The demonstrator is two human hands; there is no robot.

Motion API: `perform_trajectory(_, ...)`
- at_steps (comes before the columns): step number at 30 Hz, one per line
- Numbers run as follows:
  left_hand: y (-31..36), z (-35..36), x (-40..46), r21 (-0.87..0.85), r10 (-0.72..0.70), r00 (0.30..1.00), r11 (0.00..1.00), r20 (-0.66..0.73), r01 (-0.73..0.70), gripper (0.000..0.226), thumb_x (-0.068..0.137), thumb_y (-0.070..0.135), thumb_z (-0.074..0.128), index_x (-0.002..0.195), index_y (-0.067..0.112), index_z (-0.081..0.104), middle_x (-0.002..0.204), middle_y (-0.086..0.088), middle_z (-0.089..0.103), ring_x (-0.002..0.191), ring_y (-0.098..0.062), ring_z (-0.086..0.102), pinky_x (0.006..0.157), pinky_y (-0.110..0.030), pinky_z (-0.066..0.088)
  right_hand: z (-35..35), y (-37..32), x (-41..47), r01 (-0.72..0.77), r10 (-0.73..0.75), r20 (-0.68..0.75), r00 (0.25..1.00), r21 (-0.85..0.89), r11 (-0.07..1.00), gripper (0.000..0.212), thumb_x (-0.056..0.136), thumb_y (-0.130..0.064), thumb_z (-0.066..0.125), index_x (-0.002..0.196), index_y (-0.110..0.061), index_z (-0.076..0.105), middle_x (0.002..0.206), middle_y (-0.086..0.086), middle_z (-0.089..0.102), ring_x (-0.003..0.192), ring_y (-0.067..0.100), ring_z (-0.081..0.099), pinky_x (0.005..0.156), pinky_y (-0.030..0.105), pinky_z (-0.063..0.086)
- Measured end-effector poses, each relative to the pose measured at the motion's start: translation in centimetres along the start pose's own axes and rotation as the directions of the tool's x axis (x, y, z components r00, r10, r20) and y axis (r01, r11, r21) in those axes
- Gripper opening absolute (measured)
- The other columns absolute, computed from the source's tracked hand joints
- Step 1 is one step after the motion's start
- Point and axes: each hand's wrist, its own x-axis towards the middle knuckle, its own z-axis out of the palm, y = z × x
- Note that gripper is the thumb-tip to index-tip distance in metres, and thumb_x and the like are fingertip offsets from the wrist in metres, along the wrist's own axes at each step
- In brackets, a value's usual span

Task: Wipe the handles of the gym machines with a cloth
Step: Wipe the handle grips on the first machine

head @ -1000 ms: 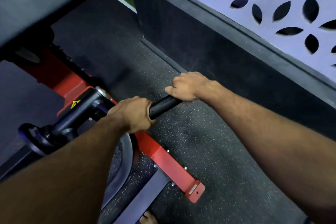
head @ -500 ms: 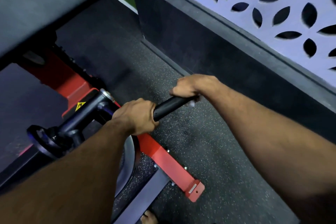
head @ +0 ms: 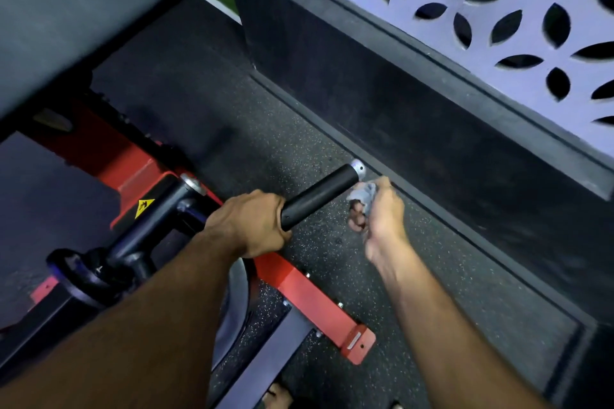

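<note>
Beside handle (head: 320, 196), cloth (head: 362, 192) in right grip (head: 377, 212)

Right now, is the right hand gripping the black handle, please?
No, the right hand holds a crumpled cloth just off the handle's free end; only the left hand grips it.

Both bare forearms reaching forward and down, left hand (head: 247, 224) knuckles up, fingers curled tight round the black cylindrical machine handle (head: 320, 196), right hand (head: 378, 209) just beside the handle's end, turned sideways, blurred, fingers bunched round a small crumpled pale grey cloth (head: 363, 192)
</note>
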Motion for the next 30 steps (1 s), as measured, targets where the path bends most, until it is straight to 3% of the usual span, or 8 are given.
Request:
perform_trajectory(3,0.1,-0.1,-0.1,-0.003,-0.009,1.0,1.0,0.003,0.009,0.023,0.074,0.047,0.066,0.074,0.029,0.052,0.072,0.01,0.06,0.071,-0.018,0.063,0.065,-0.026,0.044,0.8,1.0,-1.8,0.37,-0.415,-0.161,0.896,-0.25,0.895,0.036,0.108,-0.025,0.031,0.114,-0.017,0.065,0.088,0.003,0.069,0.071,0.015,0.06,0.064,0.028,0.048)
perform_trajectory(6,0.2,-0.2,-0.1,-0.004,-0.021,1.0,1.0,0.005,0.021,0.023,0.074,0.047,0.066,0.074,0.028,0.053,0.069,0.01,0.059,0.067,-0.017,0.06,0.063,-0.025,0.042,1.1,0.8,-0.8,0.708,-0.812,0.153,0.563,-0.595,0.379,0.04,0.108,-0.026,0.03,0.132,-0.015,0.059,0.118,-0.004,0.063,0.11,0.012,0.056,0.098,0.028,0.041)
perform_trajectory(9,0.2,-0.3,-0.1,0.004,-0.029,1.0,1.0,0.009,0.029,0.022,0.074,0.047,0.065,0.074,0.029,0.052,0.069,0.009,0.058,0.066,-0.019,0.057,0.062,-0.025,0.041,1.4,1.3,1.7,0.704,-0.726,0.535,0.433,-0.703,-0.097,0.041,0.107,-0.028,0.032,0.129,-0.011,0.062,0.123,0.002,0.063,0.127,0.019,0.049,0.118,0.048,0.026)
perform_trajectory(15,0.2,-0.3,-0.2,-0.007,-0.019,1.0,1.0,0.014,0.019,0.02,0.071,0.046,0.064,0.073,0.029,0.053,0.07,0.008,0.061,0.07,-0.021,0.064,0.059,-0.026,0.041,-1.6,0.8,4.6,0.707,-0.484,0.842,0.239,-0.493,-0.508,0.048,0.104,-0.033,0.029,0.128,-0.006,0.062,0.122,0.009,0.063,0.128,0.028,0.052,0.124,0.055,0.013)
perform_trajectory(17,0.2,-0.2,-0.1,-0.002,-0.009,1.0,1.0,0.011,0.01,0.02,0.071,0.045,0.065,0.073,0.029,0.053,0.069,0.009,0.06,0.068,-0.019,0.062,0.056,-0.025,0.039,-1.5,-0.6,5.2,0.692,-0.471,0.854,0.221,-0.477,-0.542,0.044,0.103,-0.031,0.032,0.117,-0.008,0.067,0.108,0.008,0.066,0.112,0.026,0.059,0.123,0.052,0.018)
perform_trajectory(21,0.3,-0.3,0.0,0.005,-0.009,1.0,1.0,0.02,0.009,0.021,0.073,0.043,0.065,0.071,0.028,0.052,0.067,0.007,0.058,0.07,-0.022,0.065,0.06,-0.025,0.041,3.3,-1.2,3.2,0.621,-0.484,0.773,0.41,-0.625,-0.472,0.046,0.099,-0.036,0.028,0.064,-0.02,0.054,0.064,-0.001,0.058,0.063,0.018,0.051,0.095,0.042,0.044)
perform_trajectory(26,0.1,-0.1,0.2,-0.003,0.002,0.999,1.0,0.033,-0.002,0.02,0.074,0.042,0.065,0.071,0.029,0.05,0.066,0.009,0.057,0.068,-0.02,0.063,0.06,-0.025,0.041,-1.2,-0.1,4.5,0.681,-0.371,0.91,0.184,-0.39,-0.62,0.046,0.105,-0.034,0.03,0.118,-0.008,0.065,0.11,0.01,0.065,0.108,0.026,0.058,0.121,0.047,0.023)
perform_trajectory(30,-0.2,0.1,0.3,0.001,-0.004,1.0,1.0,0.024,0.004,0.022,0.073,0.043,0.066,0.071,0.029,0.05,0.066,0.009,0.057,0.062,-0.015,0.059,0.054,-0.023,0.037,0.4,-1.0,4.7,0.643,-0.529,0.784,0.326,-0.594,-0.484,0.044,0.103,-0.033,0.03,0.094,-0.013,0.068,0.089,0.004,0.065,0.091,0.022,0.057,0.119,0.05,0.027)
